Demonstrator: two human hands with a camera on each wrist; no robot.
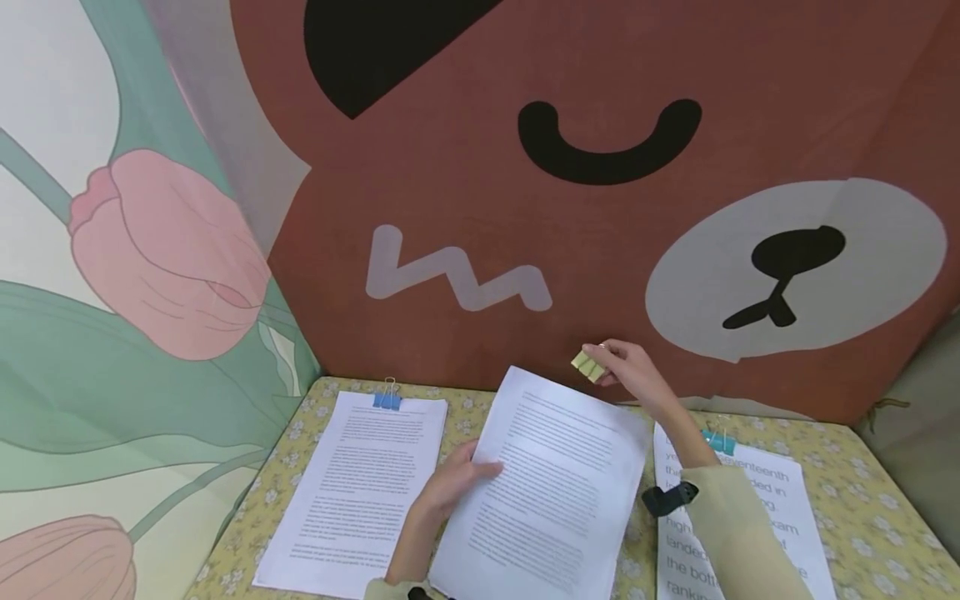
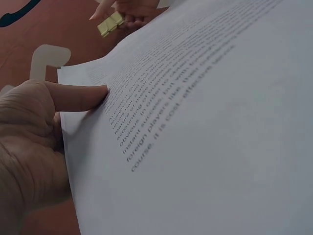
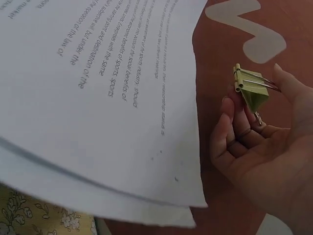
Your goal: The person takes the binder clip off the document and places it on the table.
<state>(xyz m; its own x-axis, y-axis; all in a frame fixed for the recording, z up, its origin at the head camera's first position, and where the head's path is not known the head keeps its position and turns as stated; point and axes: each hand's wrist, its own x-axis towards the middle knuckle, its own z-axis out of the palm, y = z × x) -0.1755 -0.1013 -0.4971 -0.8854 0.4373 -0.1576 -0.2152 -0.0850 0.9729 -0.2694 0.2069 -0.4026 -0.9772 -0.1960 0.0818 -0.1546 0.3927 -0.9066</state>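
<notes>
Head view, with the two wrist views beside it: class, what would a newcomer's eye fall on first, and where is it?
Probably the huge brown cartoon face with a closed, curved eye, filling the backdrop behind the table. Next, at the centre front, the left hand holds printed sheets, while the right hand pinches a yellow-green binder clip near their top edge.
</notes>
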